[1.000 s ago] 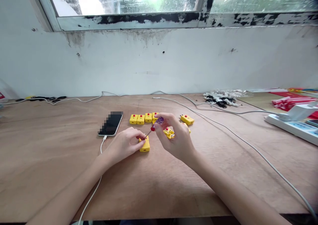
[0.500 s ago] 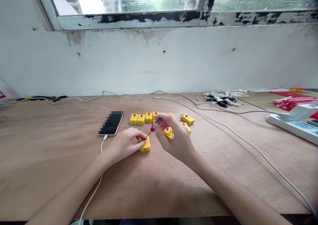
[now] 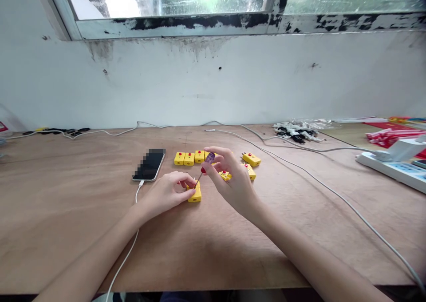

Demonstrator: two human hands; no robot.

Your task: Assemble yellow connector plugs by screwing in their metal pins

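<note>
My right hand (image 3: 234,181) grips a small screwdriver (image 3: 209,158) with a clear purple handle and a red collar. Its thin shaft slants down to the left, and the tip meets a yellow plug (image 3: 195,196) lying on the table. With fingers closed on that plug, my left hand (image 3: 168,190) holds it from the left side and hides part of it. Behind my hands stand several similar yellow plugs with red buttons (image 3: 189,159) in a row. Two more yellow plugs (image 3: 252,160) lie to the right, and another (image 3: 225,175) is partly covered by my right hand.
A phone (image 3: 151,166) on a white charging cable (image 3: 124,261) lies left of my hands. Another white cable (image 3: 309,173) crosses the right side. Further right are a power strip (image 3: 389,168), a pile of black and white pieces (image 3: 297,132) and red strips (image 3: 388,136).
My right hand has shifted slightly and its fingers have turned on the screwdriver, whose handle now stands more upright. My left hand and the plug have stayed in place.
</note>
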